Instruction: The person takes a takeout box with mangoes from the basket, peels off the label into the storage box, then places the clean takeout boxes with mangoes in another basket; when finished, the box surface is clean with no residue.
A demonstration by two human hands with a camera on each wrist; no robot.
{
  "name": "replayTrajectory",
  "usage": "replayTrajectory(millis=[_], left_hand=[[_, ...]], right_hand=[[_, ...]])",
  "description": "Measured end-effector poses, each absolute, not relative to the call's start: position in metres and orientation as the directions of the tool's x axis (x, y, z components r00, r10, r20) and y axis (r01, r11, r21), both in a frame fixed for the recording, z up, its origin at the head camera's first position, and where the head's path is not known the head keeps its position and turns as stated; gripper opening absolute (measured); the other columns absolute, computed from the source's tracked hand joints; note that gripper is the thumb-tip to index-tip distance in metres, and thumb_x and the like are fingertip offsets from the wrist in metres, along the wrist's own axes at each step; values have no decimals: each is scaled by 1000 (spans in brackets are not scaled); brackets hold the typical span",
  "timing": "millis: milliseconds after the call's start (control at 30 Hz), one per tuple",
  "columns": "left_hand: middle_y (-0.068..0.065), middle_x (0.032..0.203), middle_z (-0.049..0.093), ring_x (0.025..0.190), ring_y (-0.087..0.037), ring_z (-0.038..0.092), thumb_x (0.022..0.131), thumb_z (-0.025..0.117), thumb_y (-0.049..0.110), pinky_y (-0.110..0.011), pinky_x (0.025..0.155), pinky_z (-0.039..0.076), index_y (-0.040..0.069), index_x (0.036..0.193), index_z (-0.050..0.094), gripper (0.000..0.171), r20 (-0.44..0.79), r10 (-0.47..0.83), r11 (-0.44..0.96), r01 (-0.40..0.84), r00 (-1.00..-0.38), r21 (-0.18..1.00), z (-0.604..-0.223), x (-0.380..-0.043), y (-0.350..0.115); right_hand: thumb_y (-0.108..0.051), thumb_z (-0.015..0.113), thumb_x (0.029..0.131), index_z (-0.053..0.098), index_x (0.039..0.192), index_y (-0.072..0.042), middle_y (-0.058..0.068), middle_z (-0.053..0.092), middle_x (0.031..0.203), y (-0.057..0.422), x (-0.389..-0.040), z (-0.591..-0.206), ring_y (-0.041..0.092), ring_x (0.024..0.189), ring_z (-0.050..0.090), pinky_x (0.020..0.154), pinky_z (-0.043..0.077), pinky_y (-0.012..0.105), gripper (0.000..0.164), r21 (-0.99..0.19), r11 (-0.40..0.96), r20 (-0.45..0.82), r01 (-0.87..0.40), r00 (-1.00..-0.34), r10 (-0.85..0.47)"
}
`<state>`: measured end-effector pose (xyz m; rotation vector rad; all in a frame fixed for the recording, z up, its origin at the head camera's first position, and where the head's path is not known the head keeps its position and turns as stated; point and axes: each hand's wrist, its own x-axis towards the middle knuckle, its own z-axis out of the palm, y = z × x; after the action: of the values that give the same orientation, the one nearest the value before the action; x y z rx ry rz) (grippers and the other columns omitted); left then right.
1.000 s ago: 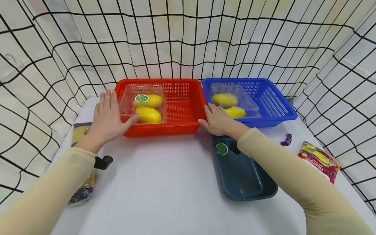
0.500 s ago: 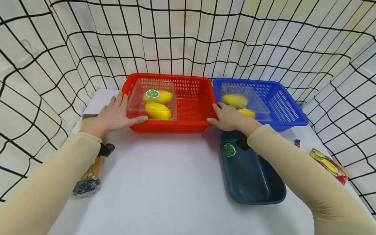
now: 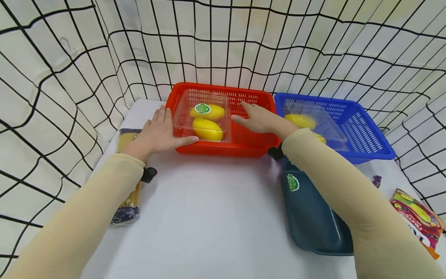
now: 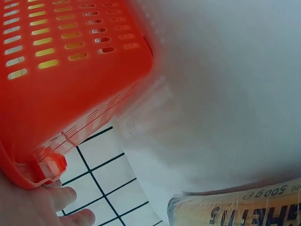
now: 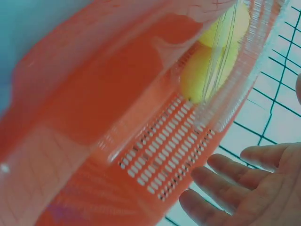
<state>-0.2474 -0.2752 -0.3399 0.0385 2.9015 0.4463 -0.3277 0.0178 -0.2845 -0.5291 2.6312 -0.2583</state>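
My left hand (image 3: 158,133) lies with extended fingers along the left end of the red basket (image 3: 223,148), its thumb over the front rim. In the left wrist view, fingertips (image 4: 69,195) show just beyond the rim corner. Over the right half of the same basket is my right hand (image 3: 259,119), fingers spread and holding nothing. A clear plastic box (image 3: 226,116) sits in the basket's left half, with two yellow oval fruits (image 3: 208,129) inside and a green round sticker (image 3: 202,108). In the right wrist view, loosely extended fingers (image 5: 225,186) appear beside the basket.
A blue basket (image 3: 369,153) with another clear box of yellow fruits adjoins on the right. Before it stands a dark teal tray (image 3: 313,217), partly under my right forearm. A spaghetti packet (image 3: 128,205) lies left, a fruit-printed packet (image 3: 416,213) right. Black netting surrounds the table's back and sides.
My right hand has left the red basket's right rim and moved inward over the basket. The left hand has come down against the left rim. The head view has turned left.
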Motion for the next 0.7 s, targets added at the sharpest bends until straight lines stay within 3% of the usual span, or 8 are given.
replayTrajectory(millis=[300,700], left_hand=[[-28,169,-11,156,-50,-2,76,44,94,-72,122,14,-5,161,-8,140,-195,72,957,12,-978,290,-335,-250,-266],[-27,170,-10,157,-49,-2,79,49,90,-71,122,14,-4,161,-8,137,-224,44,955,-25,-974,297,-338,-246,-277]], right_hand=[[-66,35,103,4,166,-13,11,17,173,-2,-344,-291,32,160,16,129,17,55,88,-352,901,-455,-253,-795,-401],[-71,29,101,18,165,-14,11,24,171,-12,-372,-291,34,159,19,127,20,59,86,-345,913,-576,-219,-718,-390]])
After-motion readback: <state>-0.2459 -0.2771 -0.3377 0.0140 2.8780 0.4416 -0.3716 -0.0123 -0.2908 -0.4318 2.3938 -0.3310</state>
